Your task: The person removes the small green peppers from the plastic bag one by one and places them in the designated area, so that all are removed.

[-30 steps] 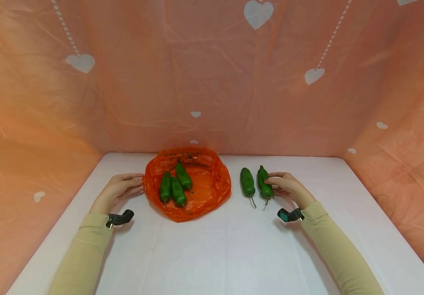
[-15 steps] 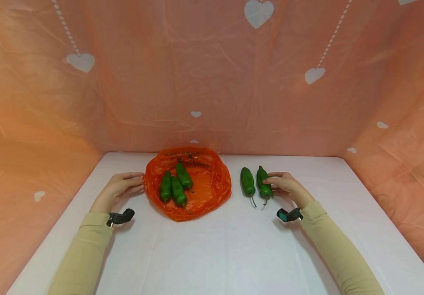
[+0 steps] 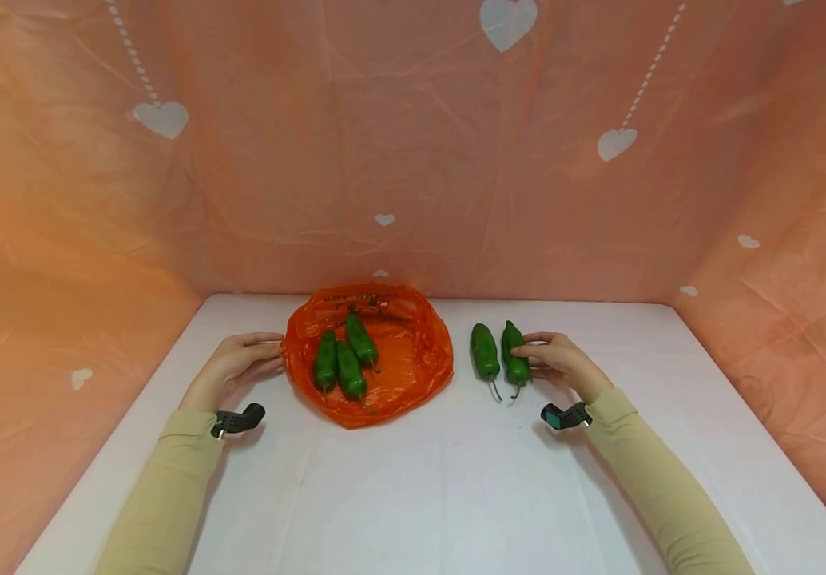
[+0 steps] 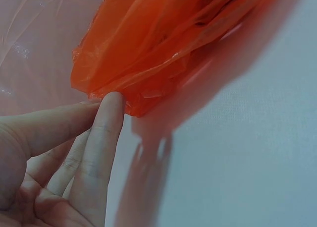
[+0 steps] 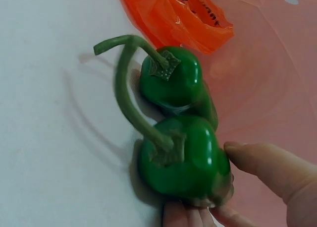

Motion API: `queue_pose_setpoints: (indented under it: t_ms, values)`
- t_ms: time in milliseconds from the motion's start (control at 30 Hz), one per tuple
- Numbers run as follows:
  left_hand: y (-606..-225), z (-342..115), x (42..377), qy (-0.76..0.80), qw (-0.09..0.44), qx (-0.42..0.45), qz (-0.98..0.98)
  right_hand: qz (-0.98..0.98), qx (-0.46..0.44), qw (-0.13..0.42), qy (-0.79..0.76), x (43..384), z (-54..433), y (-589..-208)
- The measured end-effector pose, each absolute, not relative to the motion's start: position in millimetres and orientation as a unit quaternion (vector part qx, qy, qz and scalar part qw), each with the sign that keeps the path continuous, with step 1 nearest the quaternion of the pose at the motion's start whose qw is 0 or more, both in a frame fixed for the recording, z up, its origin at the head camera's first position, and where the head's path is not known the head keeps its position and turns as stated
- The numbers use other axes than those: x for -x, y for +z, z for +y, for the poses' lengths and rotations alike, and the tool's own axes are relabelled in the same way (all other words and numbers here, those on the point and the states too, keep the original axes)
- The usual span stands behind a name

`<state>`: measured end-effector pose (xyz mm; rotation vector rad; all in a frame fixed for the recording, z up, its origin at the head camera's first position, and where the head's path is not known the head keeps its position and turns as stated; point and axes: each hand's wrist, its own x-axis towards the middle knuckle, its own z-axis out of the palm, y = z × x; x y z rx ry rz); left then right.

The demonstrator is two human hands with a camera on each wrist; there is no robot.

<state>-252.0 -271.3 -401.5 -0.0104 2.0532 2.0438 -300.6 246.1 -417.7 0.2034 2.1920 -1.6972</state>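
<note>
An orange plastic bag (image 3: 406, 359) lies spread in a round, shallow shape, its rim standing up. Three green peppers, one of them the front pepper (image 3: 351, 371), lie inside on its left half. My left hand (image 3: 236, 363) pinches the bag's left edge between thumb and finger, plainly seen in the left wrist view. To the right of the bag, two more peppers lie side by side. My right hand (image 3: 555, 359) holds the outer pepper (image 5: 181, 160), thumb on one side and fingers on the other. Close beside it lies the inner pepper (image 3: 485, 351), stem toward me.
A white cloth (image 3: 413, 495) covers the table. Behind and at both sides rises an orange sheet with white hearts (image 3: 506, 22). Dark wrist cameras, such as the left one (image 3: 240, 419), stick out over the table beside each sleeve.
The right hand and the pepper in it have shifted very slightly left, toward the other pepper. The left hand stays at the bag's edge. The head view has tilted a little.
</note>
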Motion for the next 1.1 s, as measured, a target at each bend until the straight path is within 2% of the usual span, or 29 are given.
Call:
queue_pose_setpoints:
  t_ms: [500,667,1100]
  values:
    - [-416,-276,276,0.736,0.123,0.065,0.662,0.754,-0.05,0.189,-0.627,303,252,-422]
    - [-418,-276,278,0.736,0.126,0.067,0.662,0.757,-0.015,0.199,-0.623,302,260,-420]
    - [-419,-275,278,0.73,0.122,0.064,0.669,0.731,-0.022,0.207,-0.65,303,267,-419]
